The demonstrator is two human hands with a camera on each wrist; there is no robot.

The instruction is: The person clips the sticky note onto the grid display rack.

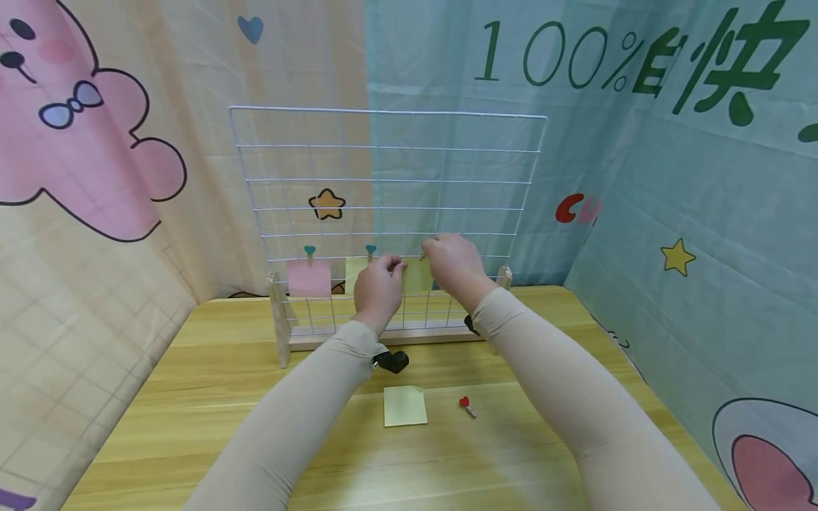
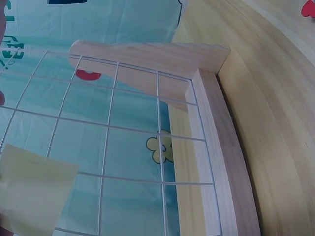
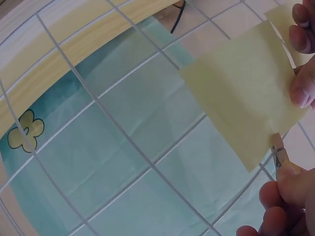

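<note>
A yellow sticky note (image 3: 236,88) lies against the wire grid (image 1: 473,245), its edge pinched by my left hand (image 1: 379,287). My right hand (image 1: 456,266) pinches a small wooden clothespin (image 3: 279,150) whose tip sits at the note's upper edge, beside a grid wire. The fingers cover the clothespin's handle end. Left of these hang a pink sticky note (image 1: 309,279) and another yellow note (image 1: 353,273), each under a clothespin with a teal heart. In the left wrist view, part of the held note (image 2: 37,189) shows at the lower left.
On the wooden table (image 1: 192,397) in front of the grid lie a yellow sticky note pad (image 1: 405,407) and a clothespin with a red heart (image 1: 468,407). The grid stands in a wooden base (image 1: 383,337). A printed curtain (image 1: 671,177) hangs behind and at the sides.
</note>
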